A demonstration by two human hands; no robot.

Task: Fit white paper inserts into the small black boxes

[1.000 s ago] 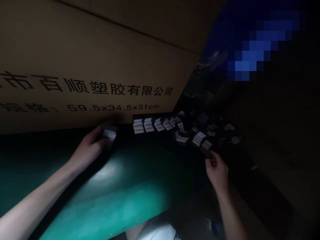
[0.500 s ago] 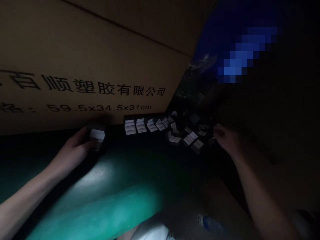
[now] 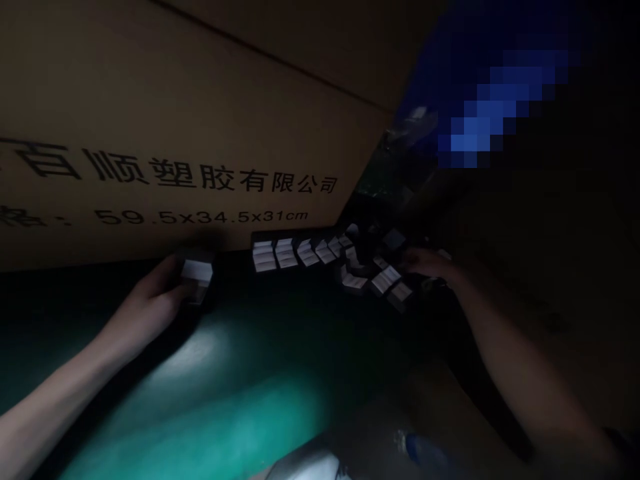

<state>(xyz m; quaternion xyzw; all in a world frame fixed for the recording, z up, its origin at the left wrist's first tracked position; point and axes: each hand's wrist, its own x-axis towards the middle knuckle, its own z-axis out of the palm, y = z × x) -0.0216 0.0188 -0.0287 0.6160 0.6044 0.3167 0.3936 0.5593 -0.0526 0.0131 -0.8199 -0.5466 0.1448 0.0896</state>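
My left hand [image 3: 155,297] grips a small dark block with a white paper face [image 3: 196,277], holding it against the foot of a large cardboard carton [image 3: 170,133]. To its right, a curving row of similar dark pieces with white folded paper [image 3: 287,257] runs along a dark surface. My right hand [image 3: 430,263] reaches flat over the far end of that row, among scattered loose white scraps [image 3: 395,239]. Its fingers are partly lost in shadow, and I cannot tell whether they hold anything.
Black Chinese print and the dimensions 59.5x34.5x31cm mark the carton. A green mat [image 3: 215,407] lies below my hands. A pixelated blue patch [image 3: 475,120] sits upper right. Near the bottom are a blue-capped object [image 3: 425,450] and a white cloth [image 3: 310,467].
My right hand has moved up and to the left, from below the row to over its far end. My left hand stays nearly still with its block. The view has shifted slightly.
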